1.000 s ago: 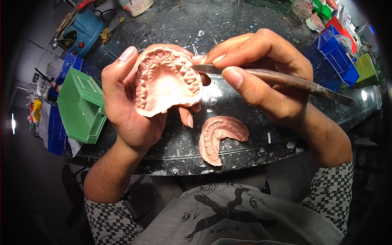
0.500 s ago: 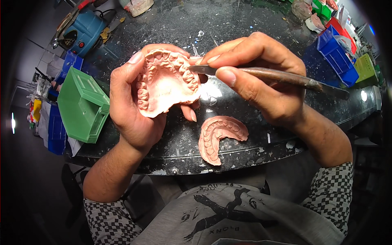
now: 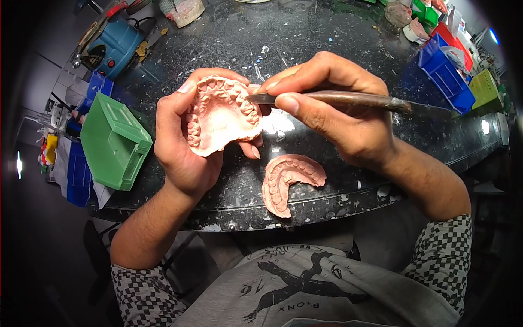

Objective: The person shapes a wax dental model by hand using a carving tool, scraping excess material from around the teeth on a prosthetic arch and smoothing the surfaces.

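My left hand (image 3: 182, 136) is closed round a pink plaster dental cast (image 3: 223, 120) of a full arch, its teeth and palate facing up. Between the thumb and fingers of my right hand (image 3: 338, 109) is a plaster knife (image 3: 354, 99) with a brown handle and metal ends. Its short blade meets the cast's outer right edge, beside the side teeth. Fingertips of my left hand show below the cast; the rest of them are hidden under it. A second, horseshoe-shaped pink cast (image 3: 280, 185) lies on the dark bench nearer to me, touched by neither hand.
The black, speckled bench (image 3: 338, 201) carries scattered white chips. At left stand a green plastic bin (image 3: 111, 144) and a blue machine (image 3: 114, 49). To the right are a blue bin (image 3: 444, 73) and a yellow-green box (image 3: 486, 90). Other casts (image 3: 188, 12) lie at the back.
My right hand and the knife have shifted a little left and slightly lower. The held cast sits slightly lower and seems tilted a bit differently. Both grips are unchanged.
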{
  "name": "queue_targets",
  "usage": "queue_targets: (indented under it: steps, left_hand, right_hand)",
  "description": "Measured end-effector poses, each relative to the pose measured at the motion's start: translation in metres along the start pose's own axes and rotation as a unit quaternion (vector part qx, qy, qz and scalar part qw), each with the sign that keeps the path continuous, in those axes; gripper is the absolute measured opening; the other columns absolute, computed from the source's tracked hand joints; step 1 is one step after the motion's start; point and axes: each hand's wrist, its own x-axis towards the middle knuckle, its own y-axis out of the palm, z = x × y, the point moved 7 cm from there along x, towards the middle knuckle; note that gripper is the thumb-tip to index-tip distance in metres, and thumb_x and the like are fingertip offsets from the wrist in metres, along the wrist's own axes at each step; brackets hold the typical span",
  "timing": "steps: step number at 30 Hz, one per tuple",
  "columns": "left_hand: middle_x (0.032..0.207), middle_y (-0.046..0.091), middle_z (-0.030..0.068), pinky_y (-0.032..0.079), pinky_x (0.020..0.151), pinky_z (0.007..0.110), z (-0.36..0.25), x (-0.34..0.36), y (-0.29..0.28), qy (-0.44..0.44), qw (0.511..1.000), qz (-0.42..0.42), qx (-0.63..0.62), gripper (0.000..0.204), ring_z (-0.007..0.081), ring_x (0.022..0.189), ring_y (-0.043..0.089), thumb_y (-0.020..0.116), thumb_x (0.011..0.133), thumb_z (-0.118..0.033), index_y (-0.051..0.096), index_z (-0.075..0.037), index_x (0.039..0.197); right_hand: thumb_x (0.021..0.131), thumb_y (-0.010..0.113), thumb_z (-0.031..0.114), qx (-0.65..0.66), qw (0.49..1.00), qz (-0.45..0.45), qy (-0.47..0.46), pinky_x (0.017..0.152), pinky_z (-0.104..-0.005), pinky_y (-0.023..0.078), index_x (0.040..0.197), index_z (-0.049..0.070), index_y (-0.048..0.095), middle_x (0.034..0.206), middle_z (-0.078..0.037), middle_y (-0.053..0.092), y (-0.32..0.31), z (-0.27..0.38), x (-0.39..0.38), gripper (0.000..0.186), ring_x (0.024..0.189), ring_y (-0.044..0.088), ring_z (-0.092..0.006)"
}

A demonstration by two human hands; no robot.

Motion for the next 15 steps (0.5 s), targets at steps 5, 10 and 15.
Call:
queue_targets:
  steps: [5,10,15]
  left_hand:
    - [0.100,0.067,0.0233,0.061,0.055,0.034,-0.0006,0.0001,0.0002,-0.004,1.000,-0.001,-0.017,0.056,0.0268,0.070,0.069,0.027,0.098,-0.038,0.054,0.008,0.114]
    - [0.107,0.065,0.0228,0.063,0.056,0.037,0.0001,0.0015,-0.0017,-0.014,0.998,-0.035,-0.049,0.055,0.0276,0.078,0.070,0.027,0.098,-0.038,0.054,0.007,0.115]
    - [0.108,0.064,0.0217,0.063,0.058,0.037,-0.0002,0.0023,-0.0011,-0.013,0.999,-0.012,-0.046,0.055,0.0275,0.081,0.070,0.027,0.098,-0.038,0.054,0.006,0.116]
  right_hand:
    - [0.093,0.061,-0.003,0.019,1.000,0.006,-0.018,0.096,-0.0362,0.053,0.103,-0.006,0.063,0.108,-0.022,0.069,0.0013,0.0010,0.0011,0.010,0.106,0.067,-0.0230]
    - [0.095,0.059,-0.001,-0.005,0.997,0.006,-0.080,0.097,-0.0371,0.052,0.103,-0.005,0.063,0.108,-0.022,0.068,-0.0012,0.0059,0.0016,0.010,0.106,0.067,-0.0241]
    - [0.095,0.059,-0.001,-0.020,0.997,0.003,-0.073,0.096,-0.0368,0.052,0.104,-0.005,0.062,0.108,-0.022,0.068,-0.0001,0.0073,0.0012,0.011,0.105,0.067,-0.0240]
